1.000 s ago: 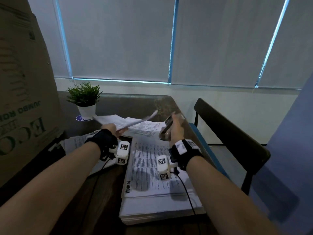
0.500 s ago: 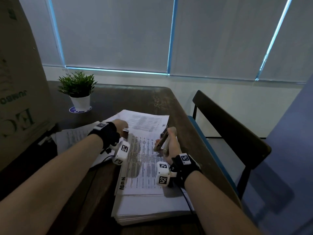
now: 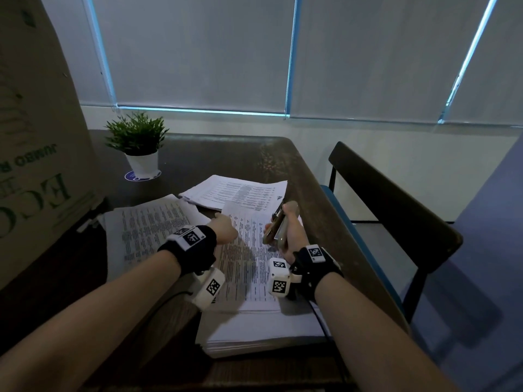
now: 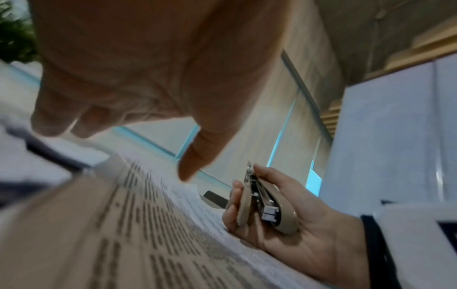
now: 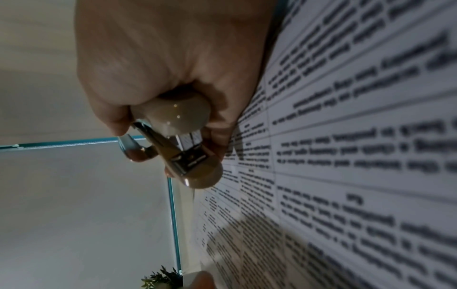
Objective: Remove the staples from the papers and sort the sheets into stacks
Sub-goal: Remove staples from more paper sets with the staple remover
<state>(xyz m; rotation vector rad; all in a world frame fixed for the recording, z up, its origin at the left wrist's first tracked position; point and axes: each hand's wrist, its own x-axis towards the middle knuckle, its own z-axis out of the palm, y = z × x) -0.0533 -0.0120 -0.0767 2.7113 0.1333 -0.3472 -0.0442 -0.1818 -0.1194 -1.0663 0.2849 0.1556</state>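
Note:
A thick stack of printed papers [image 3: 254, 326] lies on the dark table [image 3: 226, 154] in front of me, and both hands are over its top sheet [image 3: 249, 258]. My left hand [image 3: 223, 232] reaches toward that sheet's far left corner. The left wrist view shows this hand [image 4: 148, 109] with straight fingers and the thumb pointing down at the print, holding nothing. My right hand [image 3: 291, 236] rests on the sheet's right side and grips a beige stapler [image 3: 278, 226], which also shows in the wrist views [image 4: 267, 205] [image 5: 183, 148]. A sorted stack [image 3: 237, 190] lies beyond, another stack [image 3: 147, 224] to the left.
A small potted plant [image 3: 138, 142] stands at the back left of the table. A large cardboard box [image 3: 34, 137] rises along the left side. A black chair [image 3: 396, 199] stands just past the table's right edge.
One second ago my left hand held a sheet lifted; that sheet now lies on the far stack and the hand has returned to the near stack. My right hand lowered with the stapler.

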